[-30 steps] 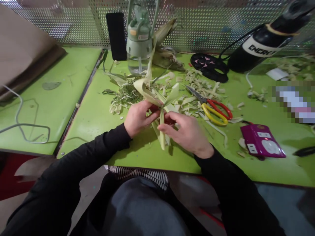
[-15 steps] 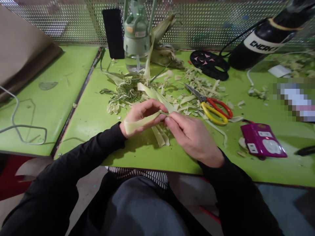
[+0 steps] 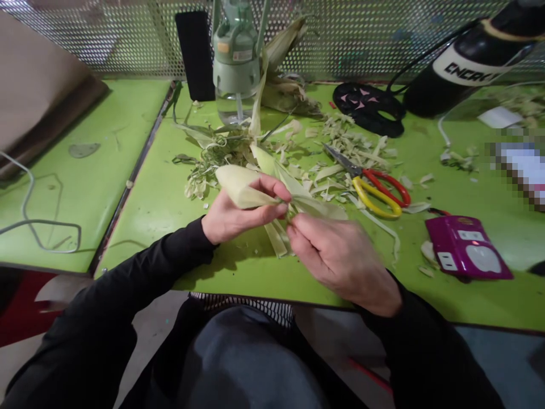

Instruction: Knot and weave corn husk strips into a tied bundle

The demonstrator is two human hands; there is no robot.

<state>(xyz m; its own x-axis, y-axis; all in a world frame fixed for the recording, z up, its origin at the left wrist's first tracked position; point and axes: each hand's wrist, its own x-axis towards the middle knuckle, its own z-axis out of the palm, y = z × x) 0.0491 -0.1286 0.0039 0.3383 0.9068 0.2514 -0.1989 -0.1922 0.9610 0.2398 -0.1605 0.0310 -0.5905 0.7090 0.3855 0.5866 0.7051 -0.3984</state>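
- Left hand (image 3: 234,218) pinches a pale leaf strip (image 3: 238,184), curled into a loop, thumb and fingers closed on it just above the worktop (image 3: 162,199).
- Right hand (image 3: 344,258), blurred, fingers bunched at the strips' crossing; grip unclear.
- Looks early: one fold made, loose ends (image 3: 279,238) hang unwoven.
- Scissors (image 3: 377,190) lie idle among trimmings (image 3: 349,145).

Even bright light — edges bowed, right hand (image 3: 347,258) motion-blurred.
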